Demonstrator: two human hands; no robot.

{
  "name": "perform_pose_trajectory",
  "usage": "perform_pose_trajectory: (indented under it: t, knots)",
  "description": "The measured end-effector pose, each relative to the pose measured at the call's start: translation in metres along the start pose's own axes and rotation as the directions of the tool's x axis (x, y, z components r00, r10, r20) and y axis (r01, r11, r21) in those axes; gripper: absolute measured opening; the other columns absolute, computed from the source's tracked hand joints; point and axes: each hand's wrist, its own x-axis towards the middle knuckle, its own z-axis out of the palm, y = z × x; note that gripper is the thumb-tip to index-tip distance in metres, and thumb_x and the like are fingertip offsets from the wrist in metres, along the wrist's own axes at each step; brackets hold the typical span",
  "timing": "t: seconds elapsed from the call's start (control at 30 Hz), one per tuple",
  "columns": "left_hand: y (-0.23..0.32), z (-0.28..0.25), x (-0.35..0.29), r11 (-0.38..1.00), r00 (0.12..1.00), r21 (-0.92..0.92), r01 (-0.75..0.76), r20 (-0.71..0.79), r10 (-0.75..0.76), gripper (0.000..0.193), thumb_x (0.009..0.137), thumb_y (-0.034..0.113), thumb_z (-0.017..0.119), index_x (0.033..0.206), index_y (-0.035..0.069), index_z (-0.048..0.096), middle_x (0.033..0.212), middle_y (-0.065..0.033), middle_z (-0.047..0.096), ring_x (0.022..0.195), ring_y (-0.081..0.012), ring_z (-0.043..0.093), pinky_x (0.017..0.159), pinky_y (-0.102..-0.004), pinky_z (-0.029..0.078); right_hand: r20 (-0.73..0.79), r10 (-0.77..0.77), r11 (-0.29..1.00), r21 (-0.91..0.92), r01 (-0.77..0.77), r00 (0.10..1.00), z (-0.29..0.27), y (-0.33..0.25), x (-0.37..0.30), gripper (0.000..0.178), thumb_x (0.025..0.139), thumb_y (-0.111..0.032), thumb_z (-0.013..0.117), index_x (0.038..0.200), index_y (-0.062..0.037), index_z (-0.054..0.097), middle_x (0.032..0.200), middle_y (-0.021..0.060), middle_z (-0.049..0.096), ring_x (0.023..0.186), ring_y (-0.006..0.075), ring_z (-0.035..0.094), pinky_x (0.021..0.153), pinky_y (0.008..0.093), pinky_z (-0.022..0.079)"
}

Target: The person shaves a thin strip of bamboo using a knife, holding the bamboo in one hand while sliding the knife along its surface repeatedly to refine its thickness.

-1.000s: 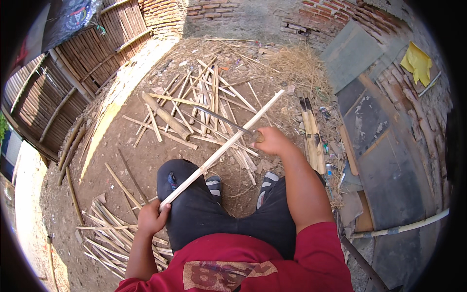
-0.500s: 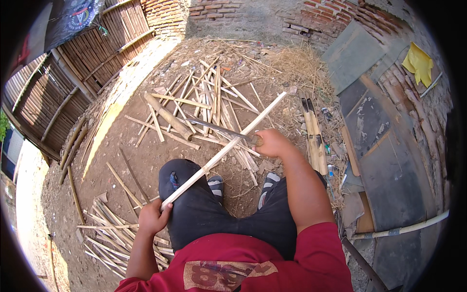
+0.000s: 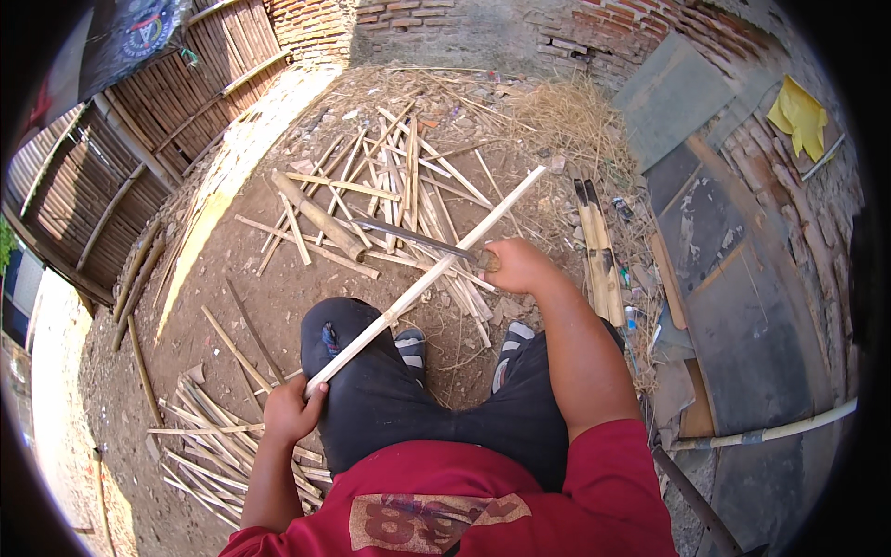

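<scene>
A long pale bamboo strip (image 3: 406,299) slants up from my left thigh toward the far right. My left hand (image 3: 294,408) is closed around its near end, thumb on top. Closed on the handle of a long-bladed machete (image 3: 418,239), my right hand (image 3: 516,265) is at the strip's upper half. The grey blade points to the left and crosses the strip just beside the handle; whether the edge bites into the wood, I cannot tell. Beyond the blade a thick round bamboo piece (image 3: 320,216) lies on the ground.
Ahead on the dirt is a heap of split bamboo strips (image 3: 408,172); a second pile (image 3: 218,455) lies by my left arm. Two split bamboo halves (image 3: 599,251) rest to the right, near dark leaning boards (image 3: 733,297). A brick wall (image 3: 418,19) stands behind.
Both hands keep their grips. The strip's far end and the right hand have shifted slightly up and left; the blade still lies across the strip.
</scene>
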Motion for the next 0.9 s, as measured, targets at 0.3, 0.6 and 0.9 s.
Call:
perform_pose_trajectory:
  t: [0.3,0.6,0.9]
  knots:
    - [-0.003,0.003,0.0,1.0,1.0,0.003,-0.018,-0.014,0.018,0.05,0.095,0.05,0.061,0.079,0.003,0.06,0.066,-0.0235,0.062,0.069,-0.0462,0.065,0.063,-0.0538,0.05,0.026,0.025,1.0,-0.011,-0.024,0.999,-0.005,-0.003,-0.001,0.042,0.08,-0.031,0.08,0.116,-0.0106,0.07,0.108,0.021,0.072,0.102,0.0404,0.068,0.088,0.0484,0.054]
    - [-0.006,0.006,0.0,0.999,0.999,-0.005,-0.037,-0.032,0.037,0.048,0.095,0.048,0.062,0.078,0.003,0.057,0.065,-0.0237,0.062,0.067,-0.0464,0.064,0.061,-0.0545,0.049,0.012,0.024,0.999,0.026,-0.024,1.0,-0.01,-0.004,-0.003,0.052,0.081,-0.031,0.079,0.128,-0.0095,0.068,0.117,0.021,0.071,0.109,0.039,0.067,0.094,0.0468,0.053]
    - [-0.011,0.009,0.001,0.999,0.999,-0.023,-0.03,-0.037,0.03,0.046,0.095,0.046,0.063,0.078,0.003,0.056,0.064,-0.0231,0.061,0.065,-0.0462,0.064,0.06,-0.0539,0.048,0.12,0.023,0.997,-0.07,-0.014,0.992,-0.019,-0.026,-0.004,0.06,0.079,-0.037,0.082,0.129,-0.006,0.067,0.118,0.0238,0.07,0.11,0.039,0.067,0.096,0.0451,0.053]
